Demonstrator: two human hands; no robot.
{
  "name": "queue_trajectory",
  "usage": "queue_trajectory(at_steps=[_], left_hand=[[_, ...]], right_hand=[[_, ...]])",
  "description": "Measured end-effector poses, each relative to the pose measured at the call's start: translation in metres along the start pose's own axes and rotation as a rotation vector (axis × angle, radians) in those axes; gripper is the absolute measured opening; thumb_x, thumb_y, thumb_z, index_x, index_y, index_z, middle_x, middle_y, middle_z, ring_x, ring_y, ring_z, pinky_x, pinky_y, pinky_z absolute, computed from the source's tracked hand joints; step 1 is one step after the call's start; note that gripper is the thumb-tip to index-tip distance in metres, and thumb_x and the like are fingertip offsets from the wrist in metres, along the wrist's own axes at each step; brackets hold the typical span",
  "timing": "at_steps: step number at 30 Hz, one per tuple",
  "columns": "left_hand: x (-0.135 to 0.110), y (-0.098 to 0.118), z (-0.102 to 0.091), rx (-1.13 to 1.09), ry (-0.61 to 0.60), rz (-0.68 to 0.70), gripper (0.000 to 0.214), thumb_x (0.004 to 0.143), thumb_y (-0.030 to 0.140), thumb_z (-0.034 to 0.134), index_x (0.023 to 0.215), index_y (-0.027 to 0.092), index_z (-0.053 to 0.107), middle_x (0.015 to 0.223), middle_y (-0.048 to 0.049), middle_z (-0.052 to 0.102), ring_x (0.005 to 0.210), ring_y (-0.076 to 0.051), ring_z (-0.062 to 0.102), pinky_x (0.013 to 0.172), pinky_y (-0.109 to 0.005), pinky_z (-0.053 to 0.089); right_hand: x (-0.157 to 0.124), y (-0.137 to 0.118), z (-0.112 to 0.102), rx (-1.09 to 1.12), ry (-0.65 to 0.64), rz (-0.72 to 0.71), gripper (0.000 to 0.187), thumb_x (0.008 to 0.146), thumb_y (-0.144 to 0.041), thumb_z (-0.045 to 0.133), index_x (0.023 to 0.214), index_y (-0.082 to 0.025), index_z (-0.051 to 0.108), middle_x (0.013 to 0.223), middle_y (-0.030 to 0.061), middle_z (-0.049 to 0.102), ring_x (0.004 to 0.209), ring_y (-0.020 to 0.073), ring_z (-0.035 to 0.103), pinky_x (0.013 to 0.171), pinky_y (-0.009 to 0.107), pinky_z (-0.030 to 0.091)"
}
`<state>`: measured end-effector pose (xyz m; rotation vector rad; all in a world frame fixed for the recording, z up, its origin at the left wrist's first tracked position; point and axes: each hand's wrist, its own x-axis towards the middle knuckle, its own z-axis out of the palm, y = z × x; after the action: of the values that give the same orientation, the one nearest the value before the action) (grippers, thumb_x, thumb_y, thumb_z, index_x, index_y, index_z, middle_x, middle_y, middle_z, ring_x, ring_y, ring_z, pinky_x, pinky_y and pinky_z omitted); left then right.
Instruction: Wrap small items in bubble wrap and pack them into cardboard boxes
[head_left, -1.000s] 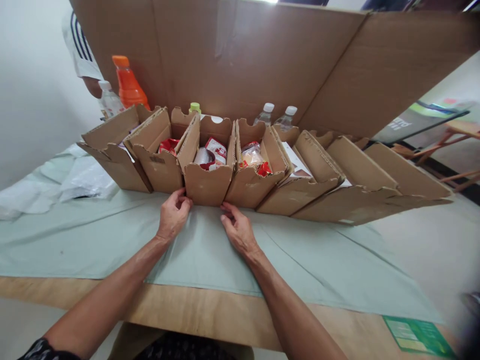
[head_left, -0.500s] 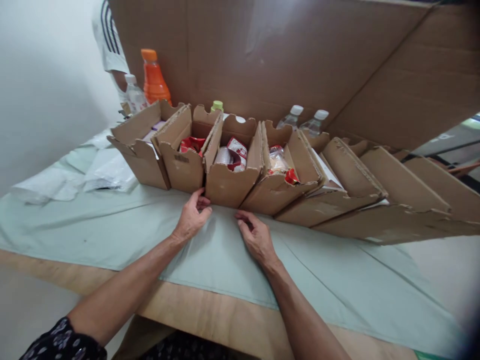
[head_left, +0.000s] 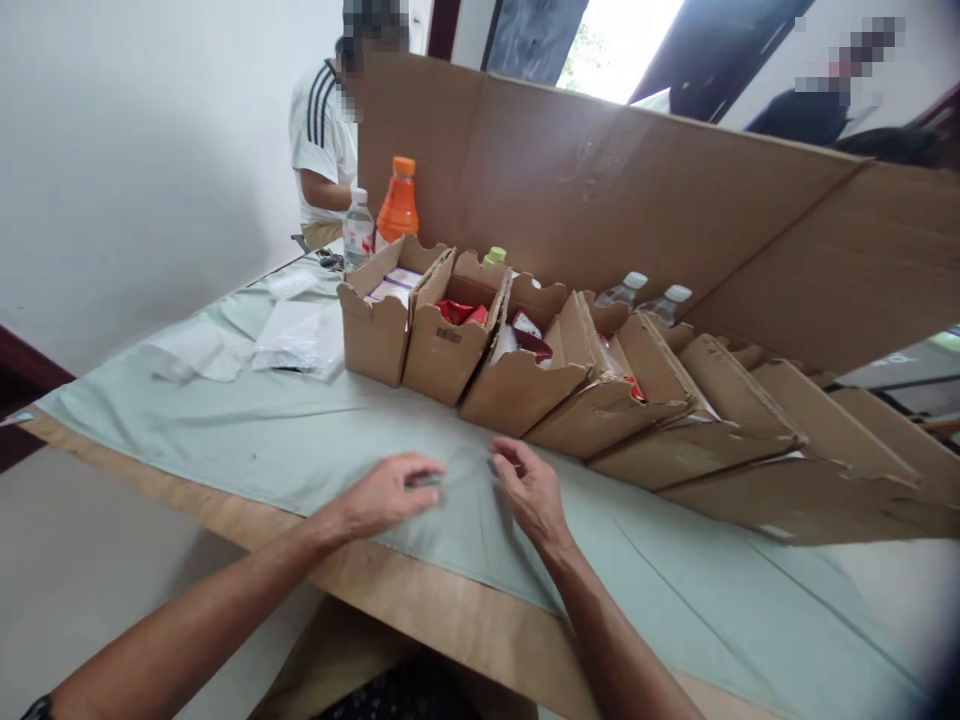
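Left hand point(head_left: 384, 495) has drawn back from the cardboard boxes point(head_left: 517, 400), whose row now stretches from its 12 o'clock round to 3; one box sits near the right hand point(head_left: 536, 495), at its 12. Thumb and fingers of the left gape wide, empty; the right is half-curled, narrower, nothing visible in it. Forearms enter from 7 and 5 o'clock over green cloth point(head_left: 322, 435) on a wooden table point(head_left: 450, 610). Toward 11 o'clock, behind an orange bottle point(head_left: 397, 208), is a person point(head_left: 319, 150).
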<state>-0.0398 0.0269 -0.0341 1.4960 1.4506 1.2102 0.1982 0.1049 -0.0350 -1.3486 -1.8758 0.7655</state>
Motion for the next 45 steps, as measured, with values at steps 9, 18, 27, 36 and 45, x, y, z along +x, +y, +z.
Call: queue_trajectory(at_steps=[9,18,27,36,45], left_hand=[[0.085,0.020,-0.142,0.446,0.562,0.345,0.063,0.075,0.033,0.073,0.137,0.024,0.065,0.154,-0.0135,0.048,0.148,-0.036,0.044,0.125,-0.057,0.033],[0.142,0.050,-0.160,0.583,0.335,0.234,0.016,0.072,0.026,0.066,0.085,0.022,0.074,0.093,-0.0055,0.073,0.092,-0.026,0.068,0.088,-0.036,0.054],[0.096,0.041,-0.139,0.626,0.497,0.296,0.009,0.077,0.020,0.062,0.080,0.022,0.071,0.084,-0.0043,0.073,0.072,-0.022,0.064,0.077,-0.034,0.050],[0.107,0.030,-0.139,0.626,0.561,0.326,0.011,0.080,0.018,0.062,0.088,0.022,0.069,0.094,-0.0068,0.070,0.098,-0.028,0.066,0.095,-0.043,0.054],[0.021,0.008,-0.097,0.313,0.777,0.299,0.064,0.083,0.031,0.072,0.144,0.022,0.052,0.143,-0.0142,0.060,0.130,-0.031,0.062,0.112,-0.049,0.050]], right_hand=[[0.017,-0.074,0.017,-0.249,0.105,-0.397,0.038,0.095,-0.028,0.051,0.128,-0.019,0.068,0.128,0.0145,0.073,0.115,0.0281,0.067,0.100,0.046,0.053],[0.143,-0.185,0.001,-1.009,-0.152,-0.483,0.025,0.090,-0.017,0.064,0.113,-0.013,0.073,0.113,0.0177,0.077,0.108,0.0319,0.067,0.090,0.039,0.043],[0.147,-0.171,0.003,-1.009,-0.312,-0.645,0.029,0.092,-0.010,0.052,0.101,-0.020,0.078,0.104,0.0087,0.081,0.100,0.0229,0.068,0.088,0.036,0.031],[0.140,-0.177,0.013,-0.976,-0.264,-0.663,0.032,0.090,-0.006,0.049,0.104,-0.015,0.077,0.103,0.0135,0.080,0.096,0.0249,0.066,0.085,0.039,0.029],[-0.013,-0.170,-0.040,-0.603,-0.297,-0.952,0.029,0.094,-0.005,0.049,0.083,-0.023,0.069,0.083,0.0041,0.076,0.086,0.0209,0.066,0.107,0.044,0.038]])
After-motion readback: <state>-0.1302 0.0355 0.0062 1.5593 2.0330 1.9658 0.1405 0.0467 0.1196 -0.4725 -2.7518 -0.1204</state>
